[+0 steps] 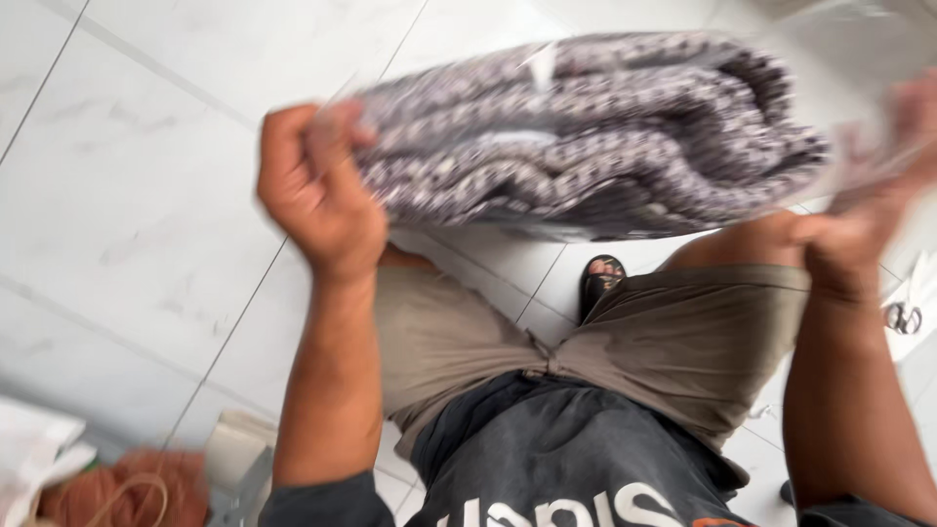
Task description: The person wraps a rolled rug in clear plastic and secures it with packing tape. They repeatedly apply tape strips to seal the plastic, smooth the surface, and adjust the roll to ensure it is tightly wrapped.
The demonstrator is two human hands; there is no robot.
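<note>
I hold a folded grey-and-white patterned cloth [595,132] inside a clear plastic bag, raised above my knees. My left hand [317,190] grips the bag's left end, fingers closed on the plastic. My right hand [864,210], blurred by motion, clutches the plastic at the right end. Below the bundle are my legs in tan shorts [673,332], and a foot in a black sandal [600,283] shows between them.
White marble floor tiles [127,195] lie all around. Scissors [905,317] rest on white material at the right edge. At the bottom left are a white bag [34,449], an orange-brown bundle [117,488] and a pale folded item [234,454].
</note>
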